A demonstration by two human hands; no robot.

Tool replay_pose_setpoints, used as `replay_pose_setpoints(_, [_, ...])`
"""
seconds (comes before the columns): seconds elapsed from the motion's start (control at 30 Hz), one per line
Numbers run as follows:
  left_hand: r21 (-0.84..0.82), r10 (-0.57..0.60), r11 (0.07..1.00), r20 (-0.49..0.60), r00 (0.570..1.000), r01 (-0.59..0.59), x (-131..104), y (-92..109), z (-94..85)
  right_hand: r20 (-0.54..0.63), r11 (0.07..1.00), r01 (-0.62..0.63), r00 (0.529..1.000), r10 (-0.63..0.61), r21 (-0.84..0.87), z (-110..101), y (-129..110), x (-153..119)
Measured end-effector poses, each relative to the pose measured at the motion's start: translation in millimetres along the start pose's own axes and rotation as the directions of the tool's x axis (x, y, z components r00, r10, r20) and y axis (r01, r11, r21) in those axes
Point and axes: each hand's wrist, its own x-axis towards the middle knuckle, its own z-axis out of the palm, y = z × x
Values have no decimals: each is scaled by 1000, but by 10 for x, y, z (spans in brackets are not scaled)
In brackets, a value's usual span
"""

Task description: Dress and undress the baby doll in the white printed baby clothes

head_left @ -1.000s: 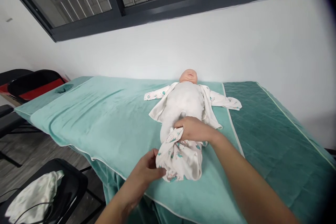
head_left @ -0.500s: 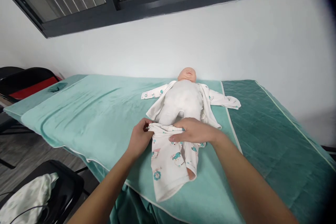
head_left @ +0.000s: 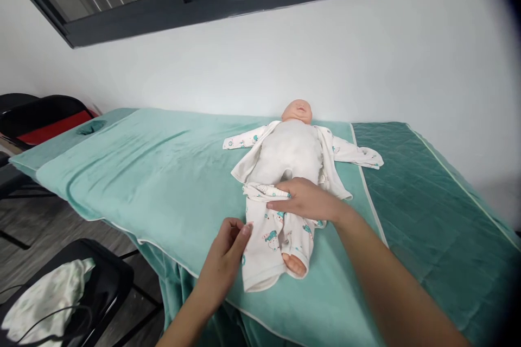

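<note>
A baby doll (head_left: 290, 149) lies on its back on a green-covered table, its white shirt (head_left: 341, 185) open at the front and its sleeves spread. White printed trousers (head_left: 260, 246) cover its legs, with the waistband bunched at the thighs. One foot (head_left: 293, 264) shows at a trouser cuff. My left hand (head_left: 231, 246) is at the left edge of the trouser leg, thumb and fingers closed on the fabric. My right hand (head_left: 303, 199) lies over the waistband, its fingers closed around the bunched cloth.
The padded table cover (head_left: 142, 173) reaches the white wall, with a darker green section (head_left: 419, 190) at right. A black chair (head_left: 108, 276) at lower left holds a crumpled cloth (head_left: 51, 295) and a cable. Another black and red chair (head_left: 49, 119) stands farther back.
My left hand has left the waistband and moved down to the side of the trouser leg. The doll's foot now shows at the cuff. The camera view has shifted slightly.
</note>
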Motion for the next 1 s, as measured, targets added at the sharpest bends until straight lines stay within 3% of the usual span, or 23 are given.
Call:
replay_pose_setpoints(0.13, [-209, -102, 971, 63, 993, 113, -107, 14, 101, -42, 998, -14, 999, 16, 58, 14, 4, -8])
replay_pose_setpoints(0.27, [-302, -12, 953, -21, 1000, 5, 39, -17, 199, -73, 995, 20, 997, -13, 101, 2, 6, -31])
replay_pose_setpoints(0.37, [-192, 95, 975, -82, 992, -109, 228, -37, 194, -106, 995, 28, 994, -18, 98, 2, 22, -36])
replay_pose_setpoints(0.5, [142, 254, 962, -159, 954, -233, 475, -29, 175, -178, 997, 27, 984, -13, 74, 33, 64, -7])
replay_pose_setpoints(0.63, [363, 321, 906, -253, 912, -218, 585, -67, 221, -301, 997, 46, 953, -27, 56, 82, 96, 41])
replay_pose_setpoints(0.77, [429, 316, 887, -292, 903, -172, 578, -128, 253, -383, 998, 47, 923, -28, 41, 129, 103, 71])
replay_pose_setpoints(1.0, [360, 316, 909, -269, 910, -210, 580, -144, 235, -379, 994, 34, 925, 8, 103, 132, 34, 37])
